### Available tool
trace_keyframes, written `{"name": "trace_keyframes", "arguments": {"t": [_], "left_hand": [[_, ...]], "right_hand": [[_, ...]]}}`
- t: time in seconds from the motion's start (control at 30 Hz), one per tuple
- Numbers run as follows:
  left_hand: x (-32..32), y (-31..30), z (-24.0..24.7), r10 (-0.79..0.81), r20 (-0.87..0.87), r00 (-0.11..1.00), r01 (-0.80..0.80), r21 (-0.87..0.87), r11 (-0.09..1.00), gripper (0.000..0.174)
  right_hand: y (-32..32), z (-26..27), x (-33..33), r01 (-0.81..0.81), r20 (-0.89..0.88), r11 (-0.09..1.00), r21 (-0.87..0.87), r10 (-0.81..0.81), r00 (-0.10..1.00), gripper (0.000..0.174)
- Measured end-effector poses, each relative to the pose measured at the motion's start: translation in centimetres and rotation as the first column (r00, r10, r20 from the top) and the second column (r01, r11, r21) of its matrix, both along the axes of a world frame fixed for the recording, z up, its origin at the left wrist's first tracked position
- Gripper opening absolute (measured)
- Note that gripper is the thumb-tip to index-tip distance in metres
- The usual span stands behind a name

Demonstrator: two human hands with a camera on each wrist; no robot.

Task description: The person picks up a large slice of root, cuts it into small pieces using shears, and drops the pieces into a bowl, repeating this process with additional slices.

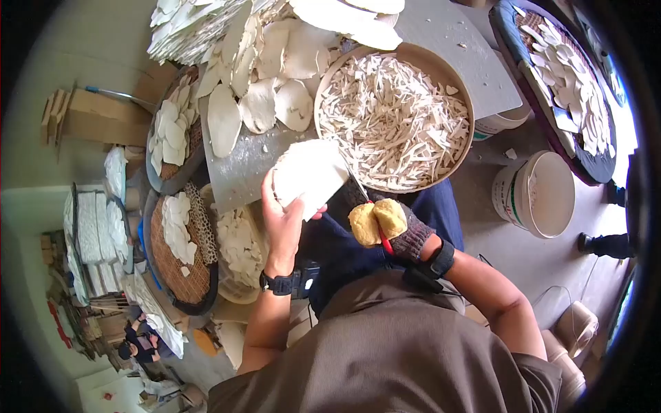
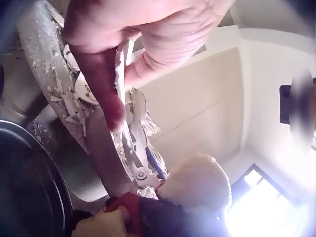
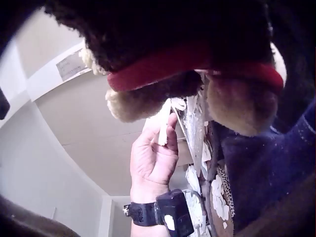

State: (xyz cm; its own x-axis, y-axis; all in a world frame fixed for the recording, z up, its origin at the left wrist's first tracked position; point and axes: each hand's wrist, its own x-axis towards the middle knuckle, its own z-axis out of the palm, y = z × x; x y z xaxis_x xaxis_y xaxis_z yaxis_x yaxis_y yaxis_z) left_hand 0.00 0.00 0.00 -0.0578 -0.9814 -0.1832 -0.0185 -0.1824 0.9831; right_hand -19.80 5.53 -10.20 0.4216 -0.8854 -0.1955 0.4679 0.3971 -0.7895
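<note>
A thin white slice [image 1: 310, 175] is pinched between the thumb and fingers of the left hand [image 1: 281, 220]. The gloved right hand [image 1: 413, 230] grips red-handled scissors [image 1: 385, 242] whose handles carry yellow padding [image 1: 390, 217]. In the left wrist view the scissor blades [image 2: 136, 153] lie along the edge of the slice, below the left fingertips; whether they touch it I cannot tell. Just beyond both hands stands a round pan [image 1: 463, 82] filled with cut white strips [image 1: 392, 124]. The right wrist view has the left hand [image 3: 157, 158] holding the slice upright beyond the padded handles.
Whole slices [image 1: 258, 107] lie on the metal table [image 1: 447, 41] at the pan's left. Baskets of slices [image 1: 182, 241] stand at the left, a white bucket [image 1: 544, 196] at the right, and a large tray [image 1: 585, 148] at the upper right. Another person [image 1: 143, 342] is in the lower-left background.
</note>
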Motion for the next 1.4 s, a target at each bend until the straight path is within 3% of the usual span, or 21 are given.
{"name": "trace_keyframes", "arguments": {"t": [0.07, 0.2, 0.33, 0.5, 0.53, 0.63, 0.73, 0.8, 0.9, 1.0, 1.07, 1.1, 1.13, 1.2, 1.23, 1.27, 1.37, 1.4], "left_hand": [[-0.1, 0.2, 0.3, -0.069, -0.015, 0.998, 0.069, 0.037, 0.997, 0.063], [0.4, -0.3, 0.4, -0.107, -0.013, 0.994, 0.108, 0.068, 0.992, 0.060], [0.4, -0.2, -0.3, -0.090, -0.008, 0.996, 0.090, 0.064, 0.994, 0.060], [0.7, -0.8, 0.5, -0.101, 0.007, 0.995, 0.100, 0.053, 0.994, 0.060], [1.0, -1.0, 0.5, -0.113, 0.001, 0.994, 0.113, 0.048, 0.992, 0.061], [0.7, -0.7, 1.0, -0.163, 0.002, 0.987, 0.162, 0.069, 0.984, 0.062], [1.2, -0.9, 1.0, -0.192, -0.005, 0.981, 0.192, 0.099, 0.976, 0.064], [1.6, -1.1, 0.7, -0.210, -0.019, 0.977, 0.211, 0.120, 0.970, 0.065], [2.2, -1.5, 0.6, -0.236, -0.021, 0.971, 0.237, 0.132, 0.963, 0.066], [2.3, -1.6, 1.1, -0.268, -0.005, 0.963, 0.266, 0.119, 0.957, 0.067], [2.3, -1.8, 1.6, -0.296, 0.012, 0.955, 0.292, 0.128, 0.948, 0.069], [2.9, -2.1, 0.8, -0.331, 0.110, 0.937, 0.330, 0.031, 0.944, 0.070], [3.5, -2.8, -0.1, -0.354, 0.210, 0.912, 0.373, -0.061, 0.926, 0.071], [3.8, -2.7, -0.6, -0.272, 0.191, 0.943, 0.300, -0.134, 0.945, 0.072], [3.4, -2.2, -0.4, -0.172, 0.072, 0.983, 0.179, -0.108, 0.978, 0.071], [2.9, -1.6, -0.2, -0.061, -0.042, 0.997, 0.058, -0.067, 0.996, 0.071], [2.5, -0.9, -3.4, 0.329, -0.095, 0.940, -0.342, -0.222, 0.913, 0.064], [2.0, -0.6, -3.6, 0.332, -0.059, 0.941, -0.336, -0.251, 0.908, 0.064]], "right_hand": [[0.1, 0.5, -0.1, 0.063, -0.101, 0.996, -0.063, -0.069, 0.992, 0.020], [0.0, 1.2, -0.3, -0.046, -0.385, 0.930, -0.365, -0.106, 0.917, 0.021], [0.2, 0.1, -0.3, -0.016, -0.240, 0.995, -0.099, -0.009, 0.971, 0.022], [-0.3, -0.2, -0.7, -0.096, -0.305, 0.979, -0.178, 0.038, 0.952, 0.026], [-0.1, 0.1, -0.6, -0.045, -0.186, 0.990, -0.133, 0.020, 0.982, 0.026], [-0.6, 1.0, -0.1, 0.057, -0.144, 0.976, -0.212, -0.089, 0.986, 0.021], [-0.9, 1.9, -0.4, 0.006, -0.186, 0.985, -0.172, -0.039, 0.982, 0.022], [-0.4, 1.7, -0.3, 0.034, -0.006, 0.999, -0.017, -0.034, 0.999, 0.026], [-0.3, 0.5, -0.5, -0.025, -0.180, 0.996, -0.085, 0.009, 0.984, 0.031], [-0.1, 0.1, 0.4, 0.084, 0.190, 0.996, 0.011, -0.084, 0.978, 0.033], [-0.2, 0.6, 0.5, 0.091, 0.245, 0.990, 0.105, -0.114, 0.963, 0.035], [-0.3, 1.0, 0.5, 0.093, 0.272, 0.984, 0.152, -0.132, 0.953, 0.036], [-0.4, 1.3, 0.2, 0.066, 0.174, 0.995, 0.075, -0.078, 0.982, 0.037], [-0.4, 0.9, -0.1, 0.027, 0.126, 1.000, -0.005, -0.027, 0.992, 0.033], [-0.6, 0.7, -0.2, 0.009, 0.100, 0.999, -0.048, -0.004, 0.995, 0.032], [-0.8, 0.7, -0.4, -0.058, -0.103, 0.984, -0.169, 0.041, 0.994, 0.033], [-0.7, 0.8, 0.7, -0.086, -0.200, 0.975, -0.205, 0.044, 0.979, 0.032], [-0.7, 0.9, 1.1, -0.079, -0.186, 0.979, -0.189, 0.043, 0.982, 0.031]]}}
